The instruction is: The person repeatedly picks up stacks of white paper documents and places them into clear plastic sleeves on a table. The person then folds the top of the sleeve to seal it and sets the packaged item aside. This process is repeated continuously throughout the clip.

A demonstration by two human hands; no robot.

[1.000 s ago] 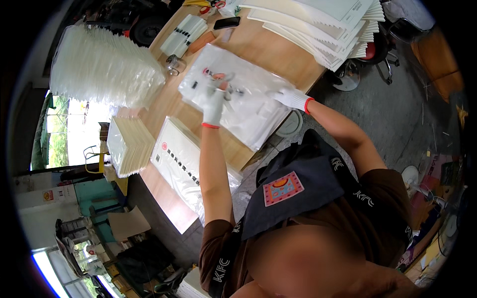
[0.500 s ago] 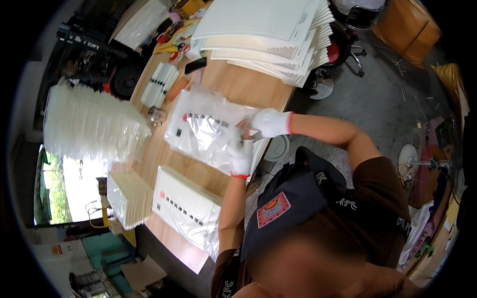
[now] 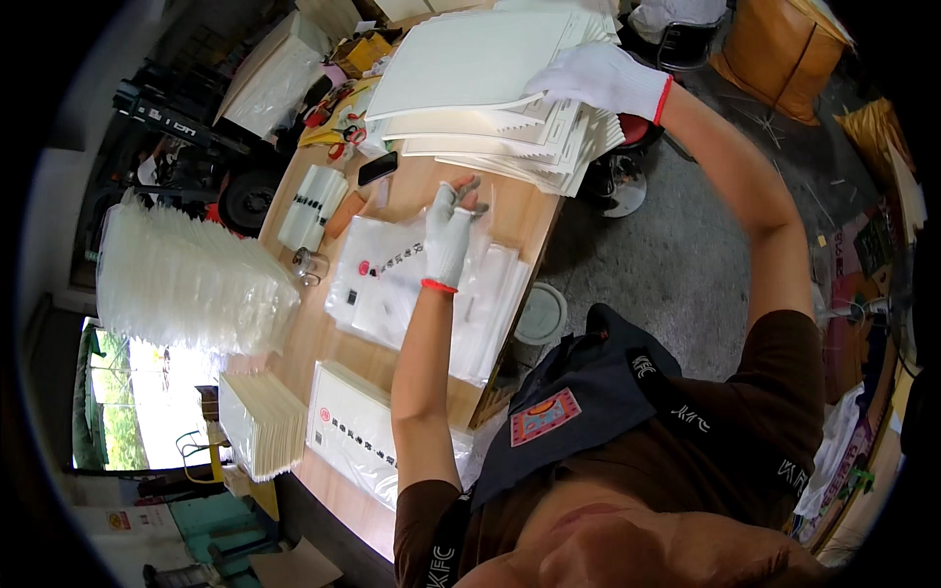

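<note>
Nearest to the person, at the surface [image 3: 323,338] edge, a printed white pack [image 3: 355,431] lies flat, with a low pile of sheets [image 3: 260,423] beside it, kept out of the working area. Further on, the left hand [image 3: 449,235] presses down on a clear bag [image 3: 412,289], fingers [image 3: 461,194] loosely bent, apparently pinching a small metal piece; I cannot tell this for sure. The flat hand keeps the slippery bag from sliding. At the far end, the right hand [image 3: 603,78] rests with spread fingers on the card stack [image 3: 490,83], touching the top card, not clearly gripping it.
</note>
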